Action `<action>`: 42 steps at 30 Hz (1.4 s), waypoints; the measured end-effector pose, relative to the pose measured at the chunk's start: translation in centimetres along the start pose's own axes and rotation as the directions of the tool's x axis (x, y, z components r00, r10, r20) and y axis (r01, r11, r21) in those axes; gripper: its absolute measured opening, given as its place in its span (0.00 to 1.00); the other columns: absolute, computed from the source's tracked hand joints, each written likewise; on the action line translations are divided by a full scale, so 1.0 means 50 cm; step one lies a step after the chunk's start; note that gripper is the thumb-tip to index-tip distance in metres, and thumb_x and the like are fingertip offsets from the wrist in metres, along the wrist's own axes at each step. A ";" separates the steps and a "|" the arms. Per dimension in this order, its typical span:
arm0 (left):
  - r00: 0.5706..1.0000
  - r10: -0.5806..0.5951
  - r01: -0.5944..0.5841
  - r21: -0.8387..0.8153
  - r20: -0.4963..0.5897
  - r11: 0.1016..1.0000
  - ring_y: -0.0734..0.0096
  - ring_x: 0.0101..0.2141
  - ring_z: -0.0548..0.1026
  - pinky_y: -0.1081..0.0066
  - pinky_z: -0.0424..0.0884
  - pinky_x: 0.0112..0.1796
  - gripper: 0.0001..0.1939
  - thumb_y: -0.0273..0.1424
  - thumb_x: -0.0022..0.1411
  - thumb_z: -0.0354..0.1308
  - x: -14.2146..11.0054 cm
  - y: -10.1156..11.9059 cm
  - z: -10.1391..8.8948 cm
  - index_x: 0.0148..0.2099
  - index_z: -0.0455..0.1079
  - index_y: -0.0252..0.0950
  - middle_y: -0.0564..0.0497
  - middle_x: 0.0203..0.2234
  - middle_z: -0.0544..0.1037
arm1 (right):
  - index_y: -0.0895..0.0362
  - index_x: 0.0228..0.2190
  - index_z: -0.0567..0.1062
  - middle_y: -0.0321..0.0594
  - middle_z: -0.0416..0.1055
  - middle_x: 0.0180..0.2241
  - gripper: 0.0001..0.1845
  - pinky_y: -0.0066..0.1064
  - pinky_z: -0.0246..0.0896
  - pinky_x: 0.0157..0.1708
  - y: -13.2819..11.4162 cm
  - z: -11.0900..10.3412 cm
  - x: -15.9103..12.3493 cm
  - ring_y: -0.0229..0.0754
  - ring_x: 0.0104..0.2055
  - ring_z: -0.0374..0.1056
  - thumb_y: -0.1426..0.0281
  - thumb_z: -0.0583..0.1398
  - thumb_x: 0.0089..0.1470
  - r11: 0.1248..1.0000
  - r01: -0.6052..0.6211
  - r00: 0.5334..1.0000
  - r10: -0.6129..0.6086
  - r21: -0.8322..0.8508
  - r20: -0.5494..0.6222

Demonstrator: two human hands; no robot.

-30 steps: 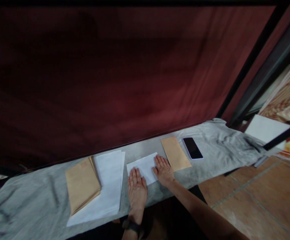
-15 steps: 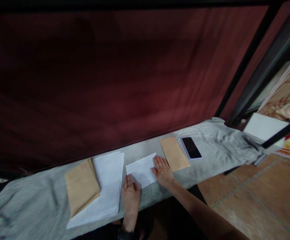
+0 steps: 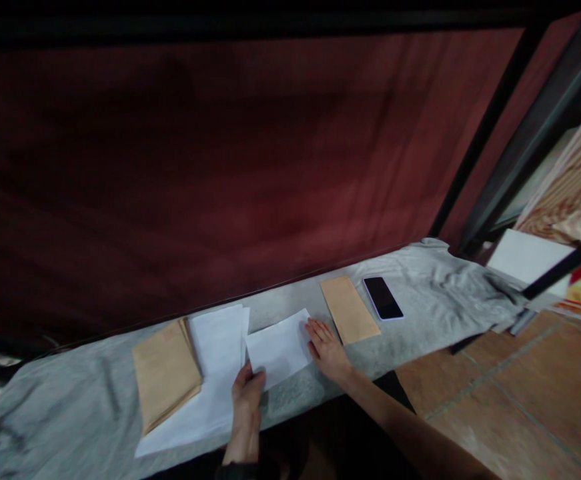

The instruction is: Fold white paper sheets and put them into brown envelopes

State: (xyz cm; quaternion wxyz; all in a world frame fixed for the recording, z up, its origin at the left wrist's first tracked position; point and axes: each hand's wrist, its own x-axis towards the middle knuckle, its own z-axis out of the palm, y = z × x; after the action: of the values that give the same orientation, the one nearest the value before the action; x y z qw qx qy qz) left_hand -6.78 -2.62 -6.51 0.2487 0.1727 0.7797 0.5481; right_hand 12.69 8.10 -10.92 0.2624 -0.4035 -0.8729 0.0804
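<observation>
At the near edge of the cloth-covered bench (image 3: 80,400), the left hand (image 3: 246,395) seems to pinch the near left corner of a small white paper (image 3: 281,347), midway along the bench. The right hand (image 3: 329,352) lays its fingers over the paper's right end; whether it grips, I cannot tell. The step looks like steadying and shifting this paper; raising it would call for a firm hold at both ends. Toward the bench's left end, a stack of brown envelopes (image 3: 167,377) rests partly on larger white sheets (image 3: 219,367); their contents are hidden. Toward the far edge, right of the paper, lie a single envelope (image 3: 351,311), its inside unseen, and a phone (image 3: 383,298).
</observation>
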 end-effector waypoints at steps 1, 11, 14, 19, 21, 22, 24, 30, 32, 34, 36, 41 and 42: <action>0.999 -0.034 0.034 -0.034 0.001 0.999 0.67 0.24 0.77 0.67 0.75 0.28 0.12 0.28 0.47 0.65 -0.009 -0.006 -0.005 0.37 0.72 0.37 0.56 0.20 0.75 | 0.58 0.64 0.64 0.46 0.59 0.66 0.29 0.46 0.53 0.66 -0.007 -0.007 -0.011 0.46 0.68 0.53 0.76 0.52 0.61 0.999 0.040 0.999 -0.040 0.036 0.002; 0.971 -0.196 0.228 -0.288 0.138 0.930 0.59 0.37 0.82 0.59 0.80 0.37 0.09 0.28 0.52 0.60 -0.121 -0.066 0.057 0.38 0.68 0.39 0.46 0.35 0.83 | 0.55 0.63 0.65 0.42 0.59 0.66 0.32 0.44 0.50 0.68 -0.068 -0.026 -0.073 0.44 0.68 0.54 0.80 0.54 0.58 0.968 0.184 0.969 -0.208 0.170 0.137; 0.967 -0.183 0.230 -0.296 0.177 0.927 0.57 0.40 0.82 0.56 0.81 0.39 0.11 0.28 0.53 0.60 -0.130 -0.063 0.068 0.41 0.70 0.40 0.45 0.38 0.83 | 0.55 0.61 0.68 0.43 0.62 0.65 0.28 0.44 0.52 0.68 -0.059 -0.028 -0.069 0.44 0.66 0.57 0.78 0.55 0.60 0.968 0.202 0.964 -0.223 0.151 0.143; 0.910 -0.236 0.344 -0.301 0.342 0.890 0.56 0.40 0.83 0.56 0.80 0.42 0.07 0.32 0.54 0.63 -0.139 -0.035 0.057 0.37 0.70 0.39 0.44 0.36 0.83 | 0.53 0.57 0.73 0.42 0.68 0.61 0.23 0.45 0.52 0.67 -0.029 -0.042 -0.065 0.45 0.64 0.61 0.77 0.55 0.62 0.961 0.231 0.956 -0.253 0.154 0.150; 0.838 -0.312 0.473 -0.313 0.447 0.824 0.56 0.37 0.83 0.59 0.80 0.40 0.11 0.35 0.52 0.67 -0.153 -0.028 0.049 0.35 0.71 0.37 0.42 0.34 0.83 | 0.53 0.56 0.74 0.42 0.69 0.60 0.23 0.44 0.52 0.67 -0.014 -0.047 -0.068 0.45 0.63 0.62 0.78 0.56 0.61 0.965 0.213 0.958 -0.237 0.151 0.161; 0.803 -0.340 0.515 -0.281 0.489 0.810 0.57 0.35 0.83 0.61 0.80 0.37 0.14 0.38 0.50 0.69 -0.161 -0.027 0.045 0.35 0.71 0.36 0.42 0.31 0.83 | 0.53 0.56 0.74 0.42 0.69 0.61 0.24 0.44 0.53 0.67 -0.008 -0.048 -0.070 0.45 0.63 0.63 0.79 0.56 0.60 0.968 0.203 0.959 -0.227 0.147 0.171; 0.767 -0.356 0.503 -0.157 0.534 0.850 0.61 0.27 0.81 0.67 0.76 0.28 0.20 0.45 0.47 0.70 -0.179 -0.026 0.039 0.34 0.72 0.35 0.45 0.25 0.81 | 0.53 0.56 0.74 0.42 0.67 0.61 0.26 0.43 0.53 0.66 0.001 -0.052 -0.076 0.44 0.63 0.63 0.80 0.56 0.58 0.973 0.186 0.959 -0.210 0.138 0.188; 0.846 0.227 -0.301 0.081 0.482 0.950 0.62 0.32 0.80 0.64 0.77 0.36 0.21 0.49 0.65 0.50 -0.184 0.007 0.042 0.39 0.75 0.38 0.46 0.31 0.81 | 0.53 0.62 0.67 0.41 0.62 0.65 0.30 0.44 0.48 0.68 -0.003 -0.070 -0.085 0.44 0.66 0.57 0.75 0.57 0.59 0.956 0.223 0.935 -0.265 0.189 0.237; 0.764 0.401 -0.547 0.178 0.506 0.818 0.58 0.48 0.78 0.58 0.74 0.51 0.21 0.43 0.69 0.47 -0.168 0.013 0.052 0.51 0.74 0.38 0.43 0.47 0.81 | 0.52 0.62 0.66 0.41 0.62 0.65 0.29 0.44 0.46 0.69 -0.009 -0.075 -0.083 0.45 0.67 0.57 0.72 0.58 0.60 0.951 0.243 0.924 -0.286 0.189 0.255; 0.664 0.475 -0.705 0.269 0.577 0.657 0.57 0.58 0.72 0.54 0.68 0.58 0.23 0.39 0.69 0.48 -0.153 0.003 0.062 0.60 0.69 0.36 0.41 0.57 0.75 | 0.50 0.62 0.67 0.41 0.65 0.63 0.28 0.44 0.47 0.68 -0.013 -0.075 -0.082 0.44 0.66 0.58 0.70 0.58 0.62 0.953 0.250 0.923 -0.289 0.173 0.253; 0.585 0.524 -0.802 0.349 0.618 0.485 0.56 0.61 0.68 0.52 0.66 0.60 0.24 0.35 0.68 0.48 -0.145 -0.020 0.068 0.63 0.66 0.35 0.40 0.62 0.70 | 0.50 0.61 0.68 0.41 0.67 0.61 0.27 0.43 0.49 0.68 -0.013 -0.071 -0.083 0.44 0.65 0.61 0.71 0.58 0.62 0.958 0.242 0.934 -0.274 0.156 0.230; 0.489 0.612 -0.847 0.505 0.622 0.165 0.56 0.63 0.66 0.49 0.63 0.62 0.28 0.23 0.65 0.47 -0.145 -0.068 0.051 0.66 0.62 0.37 0.43 0.63 0.68 | 0.51 0.58 0.72 0.40 0.70 0.60 0.25 0.40 0.55 0.66 -0.011 -0.057 -0.087 0.42 0.62 0.64 0.76 0.57 0.60 0.967 0.198 0.961 -0.224 0.163 0.160; 0.486 0.605 -0.844 0.519 0.631 0.137 0.57 0.62 0.67 0.50 0.63 0.62 0.29 0.21 0.64 0.46 -0.142 -0.068 0.045 0.65 0.64 0.37 0.44 0.62 0.70 | 0.51 0.57 0.73 0.39 0.70 0.59 0.25 0.40 0.55 0.65 -0.012 -0.053 -0.087 0.42 0.62 0.64 0.76 0.56 0.60 0.964 0.204 0.960 -0.231 0.168 0.158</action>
State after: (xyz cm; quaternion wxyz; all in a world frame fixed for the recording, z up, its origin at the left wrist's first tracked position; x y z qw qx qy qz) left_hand 0.35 -5.89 -8.92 -0.0530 0.6928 0.7007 0.1619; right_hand 16.03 4.28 -10.16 0.2210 -0.2753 -0.9232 0.1518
